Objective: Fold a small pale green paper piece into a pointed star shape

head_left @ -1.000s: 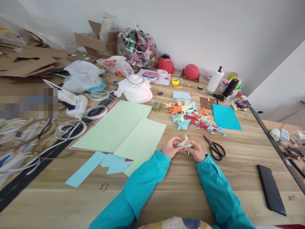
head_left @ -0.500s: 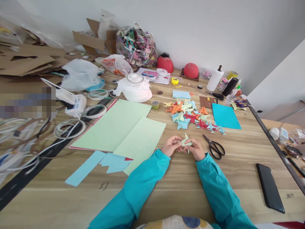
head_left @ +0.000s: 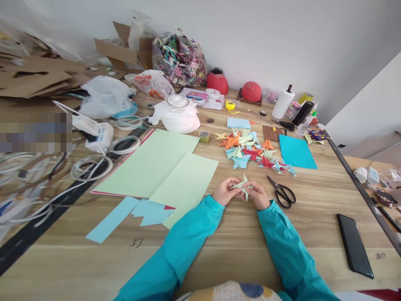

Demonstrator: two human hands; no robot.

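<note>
A pale green origami crane [head_left: 244, 182] with pointed ends is held between both hands above the wooden table. My left hand [head_left: 226, 191] pinches it from the left, thumb on top. From the right, my right hand [head_left: 257, 195] grips it with thumb and fingers. The fingers cover part of its middle. Beyond the hands lies a pile of folded paper cranes [head_left: 250, 152] in orange, red, blue, yellow and green. Black-handled scissors [head_left: 283, 194] rest on the table to the right of my right hand.
Pale green paper sheets [head_left: 184, 177] and blue paper scraps [head_left: 112, 219] lie to the left. A turquoise sheet [head_left: 297, 151] is at the right, a black phone [head_left: 355, 246] nearer me. White cables [head_left: 92, 167] coil at the left edge. Red pincushions [head_left: 251, 91] stand along the wall.
The fingers have shifted slightly on the green crane, and it has turned a little, its lower point showing more plainly. The other things lie as before.
</note>
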